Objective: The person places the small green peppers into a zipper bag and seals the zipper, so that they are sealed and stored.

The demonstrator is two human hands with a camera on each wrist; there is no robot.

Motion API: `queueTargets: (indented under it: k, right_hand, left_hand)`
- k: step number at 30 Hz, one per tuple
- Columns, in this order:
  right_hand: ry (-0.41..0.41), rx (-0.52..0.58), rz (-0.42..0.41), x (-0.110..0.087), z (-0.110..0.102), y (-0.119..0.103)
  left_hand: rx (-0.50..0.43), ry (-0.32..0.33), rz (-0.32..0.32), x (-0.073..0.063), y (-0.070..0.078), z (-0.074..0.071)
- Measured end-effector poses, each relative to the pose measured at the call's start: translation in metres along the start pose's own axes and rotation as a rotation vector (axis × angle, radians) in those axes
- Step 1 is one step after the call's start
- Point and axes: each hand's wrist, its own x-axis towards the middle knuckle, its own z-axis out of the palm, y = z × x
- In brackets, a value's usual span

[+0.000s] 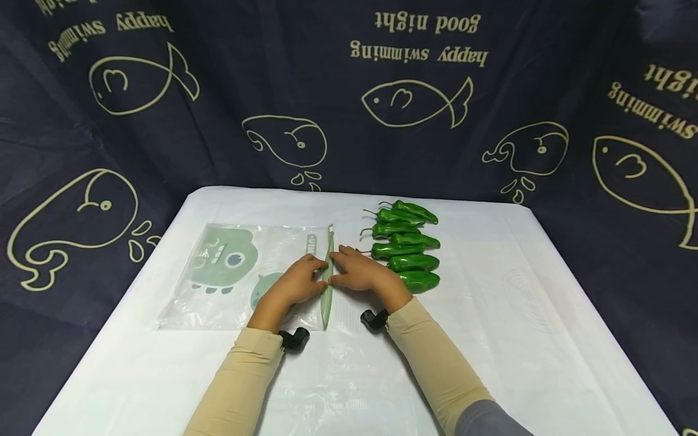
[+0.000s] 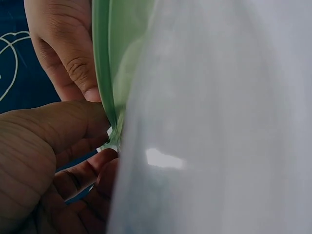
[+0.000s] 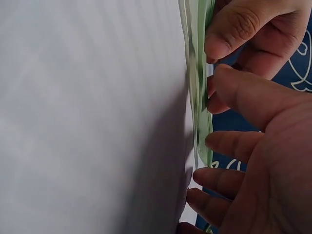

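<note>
Cloth [image 1: 349, 163], dark and printed with pale fish, is being used as a backdrop, with the white table [image 1: 507, 375] being set before it. With twelve taken as the table's far edge, the clear bag [image 1: 245, 275] is being rested flat at ten o'clock, its mouth being turned toward three. Seven green peppers [image 1: 406, 249] are being shown in a column at one. The left hand [image 1: 297, 280] is being held at the nine o'clock side of the bag's green strip [image 1: 326, 306], which is being pinched between its thumb and curled fingers. From three o'clock the strip is being touched by the right hand [image 1: 360, 270], its fingers being held part-spread; whether anything is being gripped there cannot be told. Seemingly, the strip's layers are being parted; this is being done best when one layer is being taken by each hand, directly opposite, and only gentle pull is being applied.
</note>
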Motion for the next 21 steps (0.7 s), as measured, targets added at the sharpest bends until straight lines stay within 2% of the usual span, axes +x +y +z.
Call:
queueTargets:
  k: [8,15,21]
  right_hand:
    - [0.001,-0.018,0.028,0.0039,0.0003,-0.0024]
    - [0.005,-0.019,0.062,0.0032,0.0,-0.0091]
    - [-0.003,-0.032,0.075,0.0038,0.003,-0.0086]
  left_hand:
    - [0.002,-0.027,-0.015,0.0008,-0.0021,-0.0011]
    - [-0.006,-0.042,0.026,-0.001,-0.0028,-0.0019]
    - [-0.016,-0.087,0.041,-0.0046,-0.0038,-0.0027]
